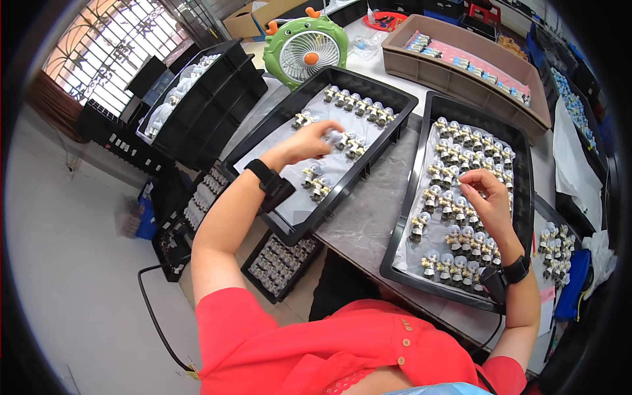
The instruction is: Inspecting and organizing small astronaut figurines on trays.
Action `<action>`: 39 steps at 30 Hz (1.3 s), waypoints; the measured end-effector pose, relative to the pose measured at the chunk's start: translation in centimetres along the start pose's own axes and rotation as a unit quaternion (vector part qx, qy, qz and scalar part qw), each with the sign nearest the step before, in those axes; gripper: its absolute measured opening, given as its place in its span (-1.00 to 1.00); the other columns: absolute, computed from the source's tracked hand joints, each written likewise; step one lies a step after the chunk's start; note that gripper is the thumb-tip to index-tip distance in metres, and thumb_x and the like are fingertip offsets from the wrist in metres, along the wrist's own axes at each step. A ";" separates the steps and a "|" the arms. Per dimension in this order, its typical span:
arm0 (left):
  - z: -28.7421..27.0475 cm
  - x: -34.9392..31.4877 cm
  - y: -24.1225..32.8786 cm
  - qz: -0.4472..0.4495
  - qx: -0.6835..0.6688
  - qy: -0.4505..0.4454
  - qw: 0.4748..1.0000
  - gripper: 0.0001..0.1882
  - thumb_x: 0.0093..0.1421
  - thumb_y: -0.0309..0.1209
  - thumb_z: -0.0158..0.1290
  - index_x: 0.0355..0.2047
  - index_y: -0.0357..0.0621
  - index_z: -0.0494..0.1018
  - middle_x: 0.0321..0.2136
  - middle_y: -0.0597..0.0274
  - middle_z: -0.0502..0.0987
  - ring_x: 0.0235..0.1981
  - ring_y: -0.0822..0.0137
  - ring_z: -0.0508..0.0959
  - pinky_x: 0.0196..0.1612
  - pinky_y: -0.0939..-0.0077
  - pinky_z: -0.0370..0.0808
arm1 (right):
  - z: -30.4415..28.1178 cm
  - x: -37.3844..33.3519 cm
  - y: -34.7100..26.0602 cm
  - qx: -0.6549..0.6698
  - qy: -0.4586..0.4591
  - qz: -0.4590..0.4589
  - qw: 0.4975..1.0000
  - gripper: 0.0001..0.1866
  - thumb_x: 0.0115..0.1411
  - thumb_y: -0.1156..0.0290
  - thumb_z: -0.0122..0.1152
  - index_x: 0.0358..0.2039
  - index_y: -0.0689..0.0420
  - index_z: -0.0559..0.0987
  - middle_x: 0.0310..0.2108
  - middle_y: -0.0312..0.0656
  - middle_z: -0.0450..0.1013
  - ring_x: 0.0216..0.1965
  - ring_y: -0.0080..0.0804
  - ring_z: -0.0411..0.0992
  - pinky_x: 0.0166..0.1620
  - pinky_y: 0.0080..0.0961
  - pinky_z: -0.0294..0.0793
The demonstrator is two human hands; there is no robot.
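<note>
My left hand [307, 143] reaches over the left black tray [289, 232], thumb and fingers closed round a small pale-haired figurine [334, 137] that is partly blurred. Close to it stand more such figurines [356, 146] on the white liner, with a row along the tray's far side and a few near its front. My right hand [486, 197] is above the right black tray [397, 255], which carries several rows of the same figurines [449, 263]. Its fingers are pinched together beside a figurine [450, 176]; whatever lies between the fingertips is too small to make out.
A green fan [308, 49] stands behind the left tray. Beyond the right tray sits a brown bin [454, 66] with small blue-and-white pieces on pink lining. Stacked black crates [204, 108] rise at the left. Another figurine tray [280, 263] is low beneath the table edge.
</note>
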State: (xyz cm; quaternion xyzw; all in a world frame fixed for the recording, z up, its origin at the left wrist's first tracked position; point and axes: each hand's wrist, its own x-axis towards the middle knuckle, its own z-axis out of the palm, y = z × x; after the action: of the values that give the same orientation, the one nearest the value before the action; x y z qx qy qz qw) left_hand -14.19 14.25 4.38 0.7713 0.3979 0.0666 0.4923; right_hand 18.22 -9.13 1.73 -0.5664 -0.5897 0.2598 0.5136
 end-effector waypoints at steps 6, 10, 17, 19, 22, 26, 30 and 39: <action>-3.1 0.4 -7.4 -0.073 0.481 0.039 0.873 -0.48 -0.08 -0.66 0.02 -0.03 -0.14 0.37 -0.22 -0.17 0.51 -0.18 -0.01 0.55 -0.28 0.30 0.53 | 0.5 0.0 -0.2 -0.039 -0.001 -0.013 0.999 -0.92 0.06 0.57 0.18 -0.38 0.24 0.56 -0.40 -0.27 0.47 -0.41 -0.61 0.42 -0.32 -0.68 0.40; -2.6 0.3 -7.2 -0.189 0.355 -0.039 0.915 -0.31 -0.16 -0.61 0.19 0.07 -0.07 0.30 -0.24 -0.02 0.50 -0.36 0.17 0.59 -0.46 0.41 0.61 | 0.4 0.0 -0.2 -0.043 -0.003 -0.002 0.999 -0.92 0.06 0.57 0.19 -0.39 0.24 0.56 -0.40 -0.26 0.47 -0.42 -0.59 0.42 -0.32 -0.67 0.40; -2.6 0.7 -7.8 -0.257 0.328 -0.048 0.908 -0.35 -0.16 -0.64 0.19 0.03 -0.11 0.34 -0.22 -0.03 0.51 -0.46 0.18 0.61 -0.49 0.43 0.58 | 0.2 0.0 -0.1 -0.046 -0.018 -0.011 0.999 -0.92 0.06 0.56 0.20 -0.39 0.23 0.56 -0.40 -0.26 0.47 -0.41 -0.59 0.43 -0.30 -0.67 0.41; -2.8 0.8 -8.1 -0.256 0.305 -0.023 0.917 -0.41 -0.16 -0.64 0.19 -0.03 -0.14 0.37 -0.24 -0.01 0.51 -0.45 0.20 0.61 -0.49 0.44 0.57 | 0.2 -0.1 -0.1 -0.048 -0.020 -0.014 0.999 -0.92 0.06 0.56 0.20 -0.39 0.23 0.56 -0.40 -0.26 0.47 -0.40 -0.58 0.43 -0.30 -0.67 0.41; -2.9 0.9 -8.0 -0.246 0.284 0.003 0.927 -0.46 -0.17 -0.63 0.18 -0.10 -0.17 0.39 -0.27 0.02 0.52 -0.44 0.24 0.61 -0.49 0.45 0.57 | 0.1 -0.1 -0.2 -0.053 -0.026 -0.010 0.998 -0.92 0.06 0.56 0.19 -0.38 0.23 0.57 -0.40 -0.26 0.48 -0.40 -0.58 0.43 -0.29 -0.66 0.41; -3.0 0.9 -7.5 -0.238 0.261 -0.009 0.935 -0.52 -0.18 -0.60 0.19 -0.16 -0.14 0.39 -0.33 0.08 0.53 -0.45 0.28 0.60 -0.48 0.48 0.57 | 0.1 -0.1 -0.4 -0.057 -0.029 -0.006 0.998 -0.91 0.06 0.55 0.18 -0.38 0.23 0.57 -0.41 -0.25 0.48 -0.40 -0.57 0.43 -0.29 -0.66 0.41; -2.8 1.1 -7.7 -0.219 0.276 -0.038 0.935 -0.52 -0.16 -0.57 0.19 -0.15 -0.07 0.40 -0.38 0.13 0.54 -0.50 0.32 0.59 -0.49 0.51 0.54 | 0.0 -0.1 -0.5 -0.057 -0.032 0.001 0.998 -0.91 0.06 0.55 0.18 -0.38 0.23 0.58 -0.42 -0.25 0.48 -0.41 -0.57 0.43 -0.30 -0.65 0.41; -2.6 0.8 -6.7 -0.190 0.326 -0.059 0.924 -0.44 -0.13 -0.58 0.10 -0.04 0.08 0.38 -0.27 0.06 0.53 -0.30 0.21 0.56 -0.33 0.38 0.49 | 0.0 -0.1 -0.4 -0.062 -0.033 -0.015 0.997 -0.90 0.05 0.55 0.18 -0.38 0.23 0.58 -0.44 -0.24 0.49 -0.41 -0.55 0.44 -0.30 -0.65 0.42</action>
State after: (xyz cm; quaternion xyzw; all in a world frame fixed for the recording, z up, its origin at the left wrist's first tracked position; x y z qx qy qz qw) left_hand -18.59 17.96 0.05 0.8016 0.5071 -0.2068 0.2401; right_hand 18.01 -9.27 2.09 -0.5794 -0.6297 0.2342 0.4614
